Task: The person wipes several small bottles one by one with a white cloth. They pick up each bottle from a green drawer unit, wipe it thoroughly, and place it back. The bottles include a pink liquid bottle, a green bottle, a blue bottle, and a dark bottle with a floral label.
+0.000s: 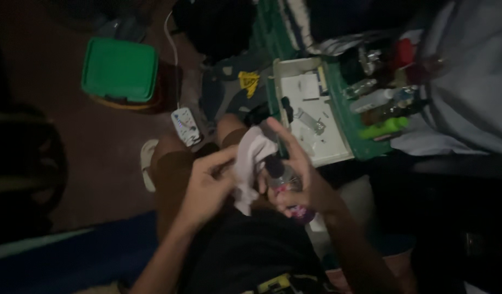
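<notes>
From the head view, looking down over my lap, my left hand [204, 188] has its fingers [222, 158] pinched onto a white cloth [250, 163], which hangs between both hands just above my knees. My right hand [300, 174] is clenched around a small clear bottle [283, 182] with a dark cap, held upright and touching the cloth; a pinkish label shows at its lower end.

Beyond my hands I see a white tray [338, 147] set inside a green crate [353, 128], with small metal bits lying in the tray and several bottles, one bright green [384, 129], standing in the crate. On the floor to the left sits a green-lidded box [119, 69], with a white power strip [185, 125] near my knee. The light is dim, so finer detail is lost.
</notes>
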